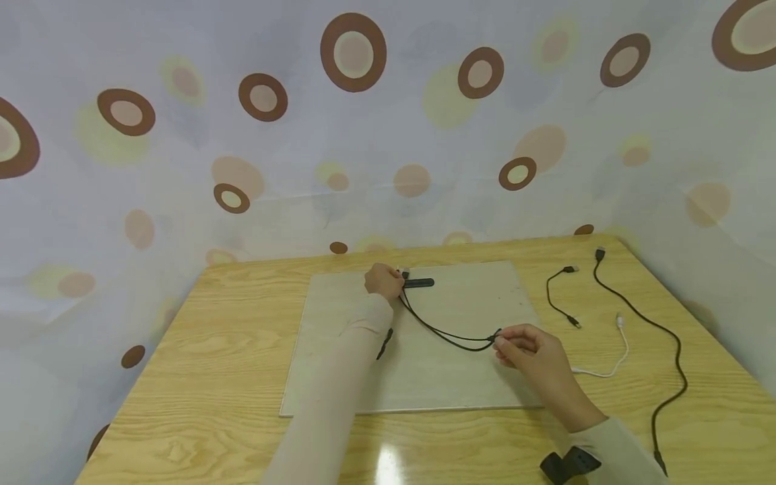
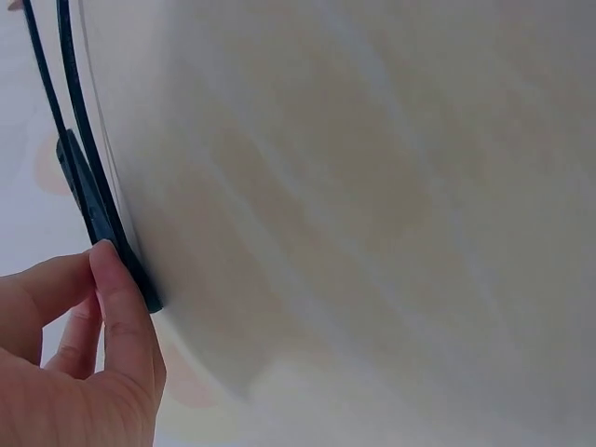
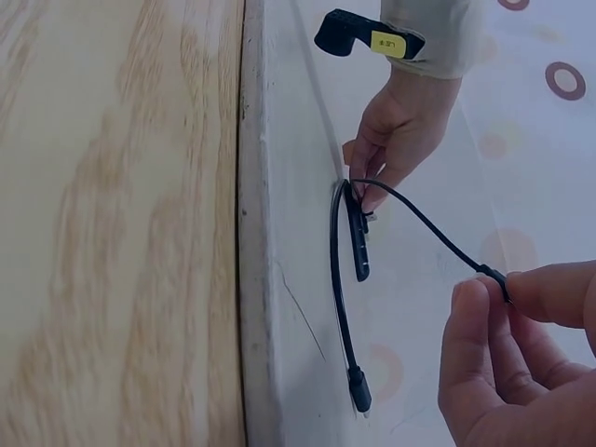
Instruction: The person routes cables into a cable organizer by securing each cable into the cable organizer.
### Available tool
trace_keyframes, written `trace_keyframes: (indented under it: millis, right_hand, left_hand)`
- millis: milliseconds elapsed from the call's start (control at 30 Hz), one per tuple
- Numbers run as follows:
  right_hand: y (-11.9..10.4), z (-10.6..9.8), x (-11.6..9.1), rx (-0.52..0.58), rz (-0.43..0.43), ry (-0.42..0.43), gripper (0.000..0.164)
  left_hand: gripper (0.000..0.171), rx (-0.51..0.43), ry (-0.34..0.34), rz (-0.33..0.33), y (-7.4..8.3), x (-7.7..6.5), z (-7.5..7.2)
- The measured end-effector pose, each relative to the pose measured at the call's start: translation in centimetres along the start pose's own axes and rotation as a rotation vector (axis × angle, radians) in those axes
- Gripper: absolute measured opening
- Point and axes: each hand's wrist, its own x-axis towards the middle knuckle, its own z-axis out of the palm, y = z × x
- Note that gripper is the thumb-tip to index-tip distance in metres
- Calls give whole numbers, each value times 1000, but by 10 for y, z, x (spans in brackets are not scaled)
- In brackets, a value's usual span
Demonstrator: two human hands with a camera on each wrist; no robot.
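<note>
A thin black cable [image 1: 448, 337] sags in two strands between the hands, over a pale board [image 1: 339, 377]. My left hand [image 1: 384, 281] pinches its far part with thumb and fingertips. Right at those fingertips is a flat black bar [image 1: 422, 283], with a small plug [image 1: 405, 273] beside it; the left wrist view shows the bar [image 2: 140, 279] alongside the cable strands. My right hand [image 1: 533, 353] pinches the near part of the cable between thumb and forefinger. In the right wrist view, one strand ends in a black connector [image 3: 359, 391] outside the right fingers.
On the wooden table [image 1: 206, 364], right of the board, lie a short black USB cable [image 1: 554, 300], a white cable [image 1: 624, 347] and a long black cable [image 1: 673, 333]. A patterned cloth backdrop [image 1: 388, 148] rises behind. A wrist camera [image 1: 570, 463] sits on the right sleeve.
</note>
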Motion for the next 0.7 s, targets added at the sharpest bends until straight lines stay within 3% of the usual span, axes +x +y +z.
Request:
trace_keyframes:
  millis: [300,700]
  right_hand:
    - [-2,-5,2,-13,-6,21,31]
    - [-4,-8,3,10,0,24,32]
  left_hand:
    - [11,12,-19,-13,-1,5,2]
    - [41,24,-10,-8,-2,7,5]
